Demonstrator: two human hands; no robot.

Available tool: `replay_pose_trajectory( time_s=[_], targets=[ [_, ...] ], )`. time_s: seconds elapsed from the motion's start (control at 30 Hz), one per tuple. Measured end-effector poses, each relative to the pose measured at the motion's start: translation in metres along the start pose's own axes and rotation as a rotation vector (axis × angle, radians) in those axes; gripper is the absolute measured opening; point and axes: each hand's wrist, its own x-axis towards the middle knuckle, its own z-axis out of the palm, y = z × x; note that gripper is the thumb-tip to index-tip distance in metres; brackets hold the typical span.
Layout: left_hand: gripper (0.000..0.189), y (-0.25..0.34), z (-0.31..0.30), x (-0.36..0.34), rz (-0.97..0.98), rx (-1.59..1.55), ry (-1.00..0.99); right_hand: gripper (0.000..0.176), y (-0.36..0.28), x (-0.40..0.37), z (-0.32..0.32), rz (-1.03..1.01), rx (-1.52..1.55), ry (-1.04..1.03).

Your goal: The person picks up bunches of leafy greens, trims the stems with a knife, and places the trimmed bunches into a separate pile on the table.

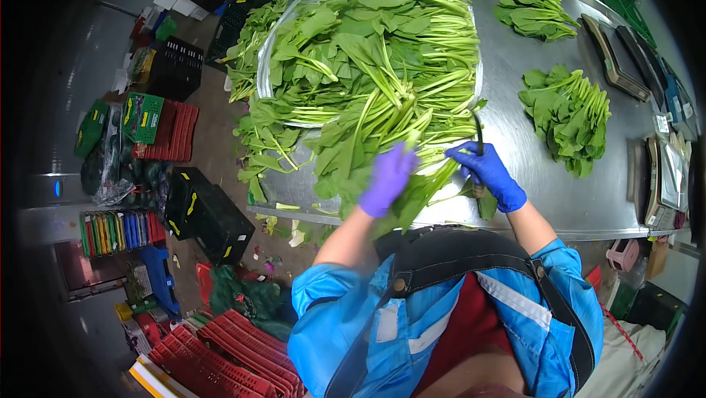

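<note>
A large heap of leafy greens [382, 37] with long pale green stems covers the middle of the steel table, partly inside a clear plastic liner [265, 67]. My left hand [390, 177], in a purple glove, is over loose greens at the near side of the heap. Motion blurs its fingers, and I cannot make out their grip. In my blue-gloved right hand [489, 173] is a knife [479, 132] with a thin, dark, curved blade pointing away from me. That hand's thumb and forefinger reach toward the stem ends beside my left hand.
Two bunches of greens, one nearer [566, 118] and one farther [533, 8], lie on the right of the steel table [504, 67]. Scale-like devices [665, 181] line its right edge. Black crates [209, 214] and red crates [228, 354] stand on the left floor.
</note>
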Motion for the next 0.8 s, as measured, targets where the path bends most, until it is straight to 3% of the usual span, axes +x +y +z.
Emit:
replay_pose_trajectory(
  time_s=[0.03,0.1,0.13,0.2,0.23,0.3,0.33,0.37,0.43,0.47,0.5,0.53,0.57,0.6,0.7,0.73,0.8],
  targets=[
    [0.036,0.002,-0.019,-0.001,-0.003,-0.001,0.000,0.021,0.007,0.003,-0.006,0.036,0.035,0.079],
    [0.047,0.019,-0.050,-0.002,-0.461,0.356,-0.061,0.020,0.014,0.004,-0.009,0.041,0.118,0.092],
    [0.047,0.021,-0.042,-0.007,-0.472,0.352,-0.060,0.022,0.015,0.003,-0.006,0.068,0.086,0.055],
    [0.054,0.031,-0.017,-0.016,0.289,0.403,0.341,0.026,0.009,0.002,0.008,0.088,-0.013,0.008],
    [0.054,0.034,-0.008,-0.015,0.284,0.403,0.341,0.026,0.003,0.000,0.016,0.137,-0.036,-0.030],
    [0.055,0.040,0.007,-0.008,-0.135,-0.241,-0.231,0.026,0.008,0.000,0.018,0.108,0.045,-0.123],
    [0.048,0.018,0.019,-0.003,0.084,-0.310,-0.064,0.026,0.011,0.000,0.015,0.109,0.045,-0.123],
    [0.048,0.008,0.016,0.002,0.085,-0.310,-0.066,0.026,0.013,0.001,0.006,0.068,0.001,-0.105],
    [0.042,-0.008,-0.001,0.004,-0.198,-0.311,0.072,0.027,0.039,0.008,-0.021,-0.020,-0.038,-0.019],
    [0.042,-0.012,-0.008,0.002,-0.197,-0.314,0.071,0.026,0.037,0.005,-0.039,0.076,-0.142,0.014],
    [0.038,-0.016,-0.016,0.000,-0.250,-0.136,-0.008,0.026,0.034,0.001,-0.059,0.210,-0.309,0.072],
    [0.034,-0.018,-0.019,-0.002,-0.304,0.042,-0.086,0.024,0.050,0.006,-0.083,0.196,-0.521,0.140],
    [0.034,-0.023,-0.010,-0.006,-0.306,0.041,-0.087,0.026,0.097,0.020,-0.118,0.008,-0.682,0.307],
    [0.032,-0.032,0.011,-0.013,-0.185,0.096,-0.142,0.034,0.072,0.006,-0.112,0.011,-1.080,0.534],
    [0.028,-0.039,0.069,-0.022,0.125,0.176,-0.216,0.045,0.071,0.008,-0.117,-0.293,-1.135,0.818],
    [0.028,-0.046,0.091,-0.020,0.128,0.174,-0.220,0.045,0.067,0.007,-0.107,-0.279,-1.015,0.748],
    [0.028,-0.053,0.121,-0.015,0.181,0.466,-0.193,0.042,0.064,0.007,-0.087,-0.275,-0.855,0.545]
  ],
)
